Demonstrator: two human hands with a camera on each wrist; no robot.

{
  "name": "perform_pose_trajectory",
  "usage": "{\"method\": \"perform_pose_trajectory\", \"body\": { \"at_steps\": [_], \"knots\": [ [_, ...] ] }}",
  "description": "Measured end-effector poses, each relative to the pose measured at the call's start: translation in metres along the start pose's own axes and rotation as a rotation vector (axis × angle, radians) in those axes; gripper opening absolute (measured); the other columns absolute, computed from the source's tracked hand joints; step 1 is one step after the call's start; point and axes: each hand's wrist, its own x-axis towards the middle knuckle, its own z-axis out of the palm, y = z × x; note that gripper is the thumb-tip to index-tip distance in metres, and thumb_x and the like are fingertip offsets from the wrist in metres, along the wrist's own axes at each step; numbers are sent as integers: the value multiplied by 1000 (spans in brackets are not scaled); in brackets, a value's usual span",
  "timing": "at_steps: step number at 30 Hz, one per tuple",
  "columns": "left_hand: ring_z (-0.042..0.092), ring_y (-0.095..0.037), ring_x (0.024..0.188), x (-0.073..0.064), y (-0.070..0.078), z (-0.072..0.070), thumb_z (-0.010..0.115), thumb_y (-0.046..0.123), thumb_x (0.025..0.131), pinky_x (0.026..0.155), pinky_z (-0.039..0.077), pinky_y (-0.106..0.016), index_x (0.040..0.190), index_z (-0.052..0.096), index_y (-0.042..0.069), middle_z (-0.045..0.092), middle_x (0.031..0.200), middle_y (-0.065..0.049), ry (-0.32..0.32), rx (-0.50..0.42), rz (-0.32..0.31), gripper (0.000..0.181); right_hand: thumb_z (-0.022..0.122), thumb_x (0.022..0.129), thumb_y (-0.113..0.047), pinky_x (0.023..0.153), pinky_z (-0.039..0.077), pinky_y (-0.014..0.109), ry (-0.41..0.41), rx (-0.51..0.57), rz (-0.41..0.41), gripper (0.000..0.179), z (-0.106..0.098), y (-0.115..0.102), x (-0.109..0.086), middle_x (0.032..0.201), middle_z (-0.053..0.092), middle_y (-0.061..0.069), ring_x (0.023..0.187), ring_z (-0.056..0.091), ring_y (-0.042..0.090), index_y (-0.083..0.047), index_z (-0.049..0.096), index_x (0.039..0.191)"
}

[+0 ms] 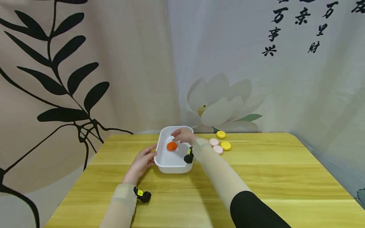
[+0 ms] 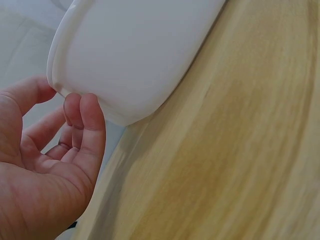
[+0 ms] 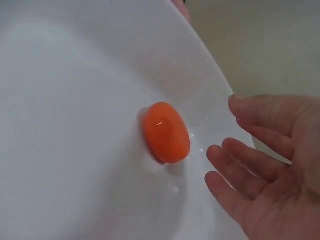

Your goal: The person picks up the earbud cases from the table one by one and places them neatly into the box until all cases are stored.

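Disc of orange colour, rounded and glossy, lies on the floor of the white rectangular tub, near its left wall. From my distance I judge it as a light piece, stiff and not very fragile, maybe of hard plastic, although the pictures do not prove the material. Its shiny skin seems smooth, so I expect it to slip or slide on the tub floor if it is pressed from one side only. I would take it by two opposite edges, with thumb and forefinger low on its curved side, not from the domed top. My right hand is over the tub, with thumb and fingers loosely apart; it has hold of nothing, and a gap separates its fingertips from the disc. My left hand bends its fingers and thumb at the tub's rim and holds it there; how firmly, I cannot tell. The tub looks light also, with thin walls, so I judge this support useful: a careless push could shift it on the wooden table.
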Motion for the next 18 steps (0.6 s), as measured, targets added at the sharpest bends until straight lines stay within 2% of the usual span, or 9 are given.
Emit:
{"method": "perform_pose_trajectory", "body": {
  "at_steps": [8,12,18],
  "knots": [
    [57,-17,68,-1,-2,-1,58,10,96,65,50,-26,145,43,2,58,107,-18,-8,9,7,52,65,90,-9,100,43,47,-63,112,-53,45,-16,-9,-4,133,56,17,117,56,31,2,56,133],
    [57,-16,69,-1,-2,0,59,12,97,66,51,-26,145,44,4,58,107,-16,1,13,-5,51,64,92,-14,101,42,47,-64,103,-90,46,-25,-15,-13,132,58,13,115,56,28,0,55,134],
    [58,-16,71,0,-3,-1,59,12,96,67,51,-27,145,44,5,60,100,-6,0,18,-5,51,65,92,-18,99,45,46,-33,79,-118,42,-40,-22,-31,126,61,7,112,57,25,-4,59,132]
  ]
}}
